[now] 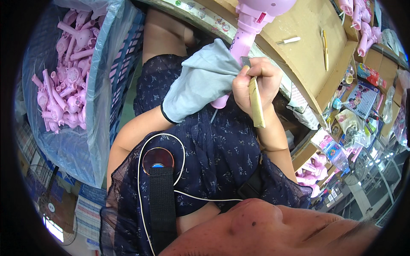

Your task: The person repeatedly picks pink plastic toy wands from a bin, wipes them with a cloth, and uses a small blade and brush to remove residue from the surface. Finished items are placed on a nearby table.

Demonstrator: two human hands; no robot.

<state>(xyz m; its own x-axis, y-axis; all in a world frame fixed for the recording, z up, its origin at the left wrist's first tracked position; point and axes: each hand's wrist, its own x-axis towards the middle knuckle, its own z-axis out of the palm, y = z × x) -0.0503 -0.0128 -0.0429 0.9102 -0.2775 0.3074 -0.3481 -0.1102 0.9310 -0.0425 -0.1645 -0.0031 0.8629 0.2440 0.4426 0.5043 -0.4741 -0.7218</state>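
Note:
A light grey cloth glove with a dark cuff covers my left hand (pixel 201 81), which grips the tubular handle of a pink plastic part (pixel 242 40). Its rounded head points up and away from me, over the edge of the work table. The handle's lower end shows below the glove, and a thin pale strand hangs from it. Bare, my right hand (pixel 261 81) clasps a small knife (pixel 257 105) by its pale yellow wrapped grip. Its short metal blade lies close beside the pink handle; whether they touch I cannot tell.
A cardboard tray (pixel 307 48) on the table holds a white-handled tool (pixel 290 40) and a yellow-handled tool (pixel 325 51). Left stands a blue plastic basket (pixel 125 60), bag-lined and filled with pink parts (pixel 69 80). Rightward are a plastic bottle (pixel 334 152) and more pink parts (pixel 315 169).

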